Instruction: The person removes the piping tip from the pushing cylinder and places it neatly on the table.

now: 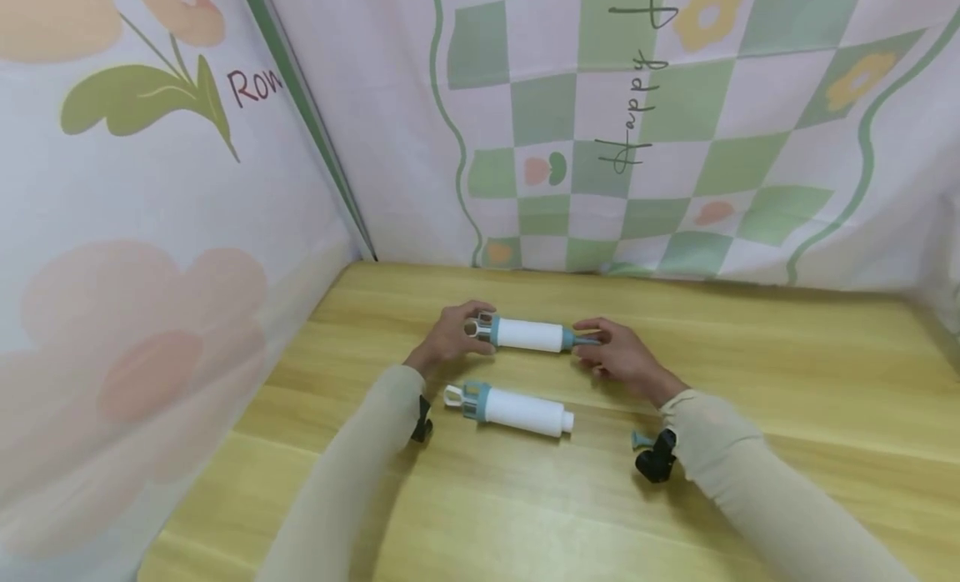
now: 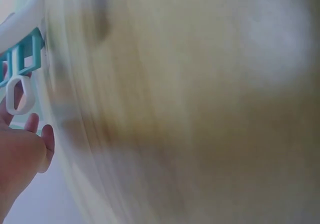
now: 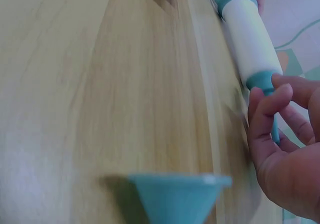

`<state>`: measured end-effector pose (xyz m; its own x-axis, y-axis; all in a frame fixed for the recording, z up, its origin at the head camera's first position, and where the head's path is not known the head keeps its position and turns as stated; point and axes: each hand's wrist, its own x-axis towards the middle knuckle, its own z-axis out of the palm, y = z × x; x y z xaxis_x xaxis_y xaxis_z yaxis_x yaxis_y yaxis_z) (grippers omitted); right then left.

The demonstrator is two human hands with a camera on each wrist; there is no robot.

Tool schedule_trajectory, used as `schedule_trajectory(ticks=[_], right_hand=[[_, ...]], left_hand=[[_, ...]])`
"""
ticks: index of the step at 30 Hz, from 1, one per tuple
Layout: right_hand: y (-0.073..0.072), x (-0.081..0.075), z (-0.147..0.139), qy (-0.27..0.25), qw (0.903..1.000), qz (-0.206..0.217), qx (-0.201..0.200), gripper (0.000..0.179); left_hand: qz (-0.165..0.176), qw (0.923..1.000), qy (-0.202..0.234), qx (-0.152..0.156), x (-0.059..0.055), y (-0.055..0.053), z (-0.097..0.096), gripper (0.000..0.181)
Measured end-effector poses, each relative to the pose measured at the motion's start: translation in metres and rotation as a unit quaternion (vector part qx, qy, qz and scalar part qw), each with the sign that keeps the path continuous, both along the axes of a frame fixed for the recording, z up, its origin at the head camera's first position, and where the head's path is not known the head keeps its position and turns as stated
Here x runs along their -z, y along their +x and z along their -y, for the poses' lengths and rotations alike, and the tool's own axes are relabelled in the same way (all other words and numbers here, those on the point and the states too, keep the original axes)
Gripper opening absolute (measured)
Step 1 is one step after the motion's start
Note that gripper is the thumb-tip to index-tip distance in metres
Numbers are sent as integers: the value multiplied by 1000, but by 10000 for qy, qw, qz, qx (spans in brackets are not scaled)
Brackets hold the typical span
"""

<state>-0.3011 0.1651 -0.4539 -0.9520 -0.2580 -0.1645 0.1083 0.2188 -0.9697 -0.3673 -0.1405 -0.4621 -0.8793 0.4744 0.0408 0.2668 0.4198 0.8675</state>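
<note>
- As a person in pale sleeves (image 1: 731,440) reaches across a wood-grain counter (image 1: 465,515), a white tube (image 1: 528,335) with teal ends lies lengthwise between the two hands; whether it rests on the surface or is slightly raised, one cannot tell.
- The left hand (image 1: 452,336) is curled about the tube's teal collar (image 1: 485,327), thumb and forefinger on opposite sides; a white ring handle (image 2: 30,99) juts from that end.
- The right hand (image 1: 618,354) pinches the slender teal nozzle (image 3: 275,130) at the other end, fingers bent around it; the hands are apart, the white barrel spanning the gap.
- A second white tube (image 1: 524,411) lies nearer the person, roughly parallel; it has a similar teal collar and ring handle at left, a bare white stub (image 1: 567,422) at right.
- A loose teal funnel-shaped piece (image 1: 640,439) lies near the right wrist, beside a black wrist-worn device (image 1: 657,459); patterned cloth (image 1: 525,190) hangs behind.
</note>
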Motion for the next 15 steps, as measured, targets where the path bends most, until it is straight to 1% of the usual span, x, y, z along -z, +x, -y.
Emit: schedule_trajectory(ticks=[3,7,15], right_hand=[[0,2,4,36,9999,-3,100,49],[-1,4,7,136,9995,-33,278,44],[-2,5,11,238,9987,-115,437,42]], left_hand=[[-23,10000,3,-17,-1,1,-2,61],[-15,9999,-107,-83,-2,1,-3,54],[172,9995,-154,-226,-2,1,-2,53]])
